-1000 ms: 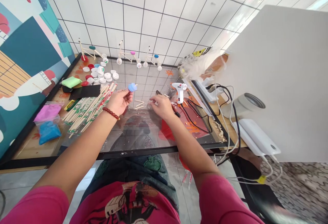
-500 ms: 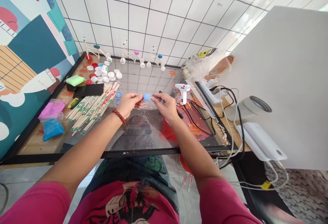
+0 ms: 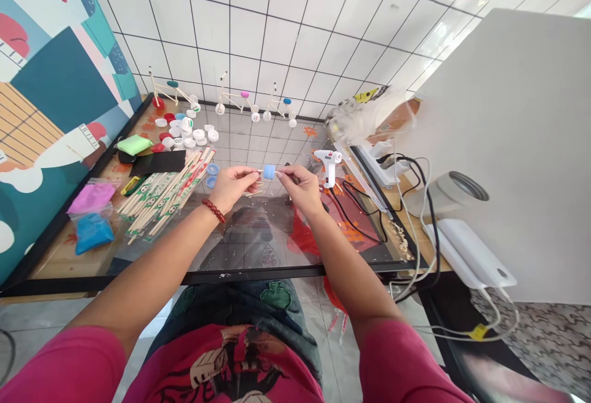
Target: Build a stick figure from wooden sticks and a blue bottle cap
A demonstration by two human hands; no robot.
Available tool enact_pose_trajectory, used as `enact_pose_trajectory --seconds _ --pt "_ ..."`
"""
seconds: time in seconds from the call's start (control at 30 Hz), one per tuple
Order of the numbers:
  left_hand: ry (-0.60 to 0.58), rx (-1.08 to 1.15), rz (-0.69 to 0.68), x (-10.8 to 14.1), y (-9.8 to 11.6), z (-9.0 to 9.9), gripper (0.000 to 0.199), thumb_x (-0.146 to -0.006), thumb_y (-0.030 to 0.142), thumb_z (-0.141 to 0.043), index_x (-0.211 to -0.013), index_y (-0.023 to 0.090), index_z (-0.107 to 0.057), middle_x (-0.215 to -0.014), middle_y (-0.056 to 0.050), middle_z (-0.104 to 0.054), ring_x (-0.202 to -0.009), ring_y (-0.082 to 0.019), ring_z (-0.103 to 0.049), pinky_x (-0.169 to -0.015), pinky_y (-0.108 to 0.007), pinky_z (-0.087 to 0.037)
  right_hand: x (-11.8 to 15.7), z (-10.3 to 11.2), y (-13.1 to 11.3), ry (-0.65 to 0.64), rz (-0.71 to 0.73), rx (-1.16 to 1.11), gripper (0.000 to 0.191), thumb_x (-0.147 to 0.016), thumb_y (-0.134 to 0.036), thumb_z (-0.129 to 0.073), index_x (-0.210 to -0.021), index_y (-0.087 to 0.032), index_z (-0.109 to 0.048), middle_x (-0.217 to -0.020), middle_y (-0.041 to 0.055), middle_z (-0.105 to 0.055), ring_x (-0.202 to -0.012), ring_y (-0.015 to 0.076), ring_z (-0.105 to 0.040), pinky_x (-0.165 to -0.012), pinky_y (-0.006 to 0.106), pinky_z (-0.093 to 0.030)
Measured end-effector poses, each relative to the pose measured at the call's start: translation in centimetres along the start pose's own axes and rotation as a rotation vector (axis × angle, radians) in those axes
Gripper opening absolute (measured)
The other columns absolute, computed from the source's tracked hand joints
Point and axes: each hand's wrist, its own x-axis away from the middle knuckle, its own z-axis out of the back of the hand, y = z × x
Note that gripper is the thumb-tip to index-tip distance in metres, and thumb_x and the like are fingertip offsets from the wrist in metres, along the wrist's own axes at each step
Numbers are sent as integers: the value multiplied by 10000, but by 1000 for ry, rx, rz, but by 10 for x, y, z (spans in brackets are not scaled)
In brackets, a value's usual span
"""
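Note:
A small blue foam-like piece (image 3: pixel 269 171) sits on a thin wooden stick (image 3: pixel 261 171) between my two hands, above the glass tabletop. My left hand (image 3: pixel 233 185) pinches the stick's left end. My right hand (image 3: pixel 300 189) pinches at the right side of the blue piece, and its fingertips nearly hide the stick there. Just left of my left fingers stand two small blue caps (image 3: pixel 212 175). A white hot glue gun (image 3: pixel 329 166) lies beyond my right hand.
Bundled wooden sticks (image 3: pixel 166 191), several white bottle caps (image 3: pixel 189 129), bagged pink and blue clay (image 3: pixel 92 215) and a green sponge (image 3: pixel 133 144) lie at left. Several stick-built bicycle models (image 3: pixel 237 101) stand at the back. Black cables (image 3: pixel 360 212) run at right.
Both hands have closed in on the blue piece since the earliest frame. The piece has moved right, and my right hand has left the tools to pinch it. The last half second shows little movement.

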Motion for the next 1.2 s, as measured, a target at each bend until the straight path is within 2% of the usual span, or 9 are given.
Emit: enact_pose_trajectory --seconds 0.23,0.4,0.47,0.63,0.73,0.83,0.97,1.07,1.2 --pt "40 -220 -129 -1 -5 3 142 -703 296 -771 -714 160 -734 -579 -23 -664 -554 -143 -611 -571 -262 -518 1 0 -5 -31 115 66 129 -871 -302 -647 -821 -215 -728 -778 27 -702 -742 168 -621 -774 318 -501" --pt "92 -449 -367 2 -3 1 48 -697 216 -737 -728 183 -750 -680 -29 -717 -615 -147 -616 -619 -261 -494 1 4 -6 -103 116 79 139 -873 -299 -627 -793 -220 -707 -764 22 -682 -764 180 -610 -783 328 -492" --pt "104 -485 -412 4 0 -1 42 -672 178 -735 -704 193 -756 -686 -27 -724 -618 -151 -616 -626 -263 -490 0 4 -5 -111 91 66 135 -870 -303 -622 -798 -220 -700 -772 23 -678 -772 184 -610 -784 331 -491" --pt "120 -479 -416 6 1 -2 89 -655 128 -715 -681 200 -760 -683 -24 -728 -605 -149 -616 -620 -260 -488 1 3 -3 -88 42 39 133 -857 -307 -617 -792 -214 -687 -766 18 -657 -767 183 -607 -785 329 -485" --pt "65 -402 -312 5 -2 -1 52 -706 186 -702 -721 194 -751 -641 -18 -707 -589 -155 -627 -614 -263 -507 1 2 0 -61 13 45 142 -857 -326 -617 -809 -215 -690 -780 18 -665 -771 183 -604 -788 327 -487" --pt "-4 -315 -226 5 -4 -1 104 -751 270 -702 -786 184 -747 -642 -23 -699 -596 -163 -644 -608 -268 -525 1 0 2 -28 -2 47 154 -862 -341 -621 -833 -215 -704 -793 20 -678 -770 179 -603 -789 324 -491" --pt "-11 -426 -281 3 -4 1 83 -721 269 -754 -725 190 -733 -648 -13 -693 -580 -140 -595 -603 -249 -486 1 -1 3 -28 -1 52 157 -864 -342 -637 -843 -214 -726 -809 26 -701 -788 182 -622 -802 325 -500" --pt "-11 -513 -264 -4 -4 10 110 -775 280 -706 -703 200 -728 -603 -13 -669 -553 -149 -564 -574 -259 -445 1 -2 8 -40 -14 65 198 -896 -352 -603 -923 -221 -749 -881 42 -733 -847 192 -652 -832 332 -510" --pt "129 -631 -372 -17 -2 28 28 -719 223 -740 -693 217 -747 -721 -38 -700 -662 -184 -583 -654 -283 -438 -2 -4 19 -32 -17 156 229 -895 -343 -605 -1019 -217 -750 -920 57 -748 -840 202 -665 -850 358 -516"
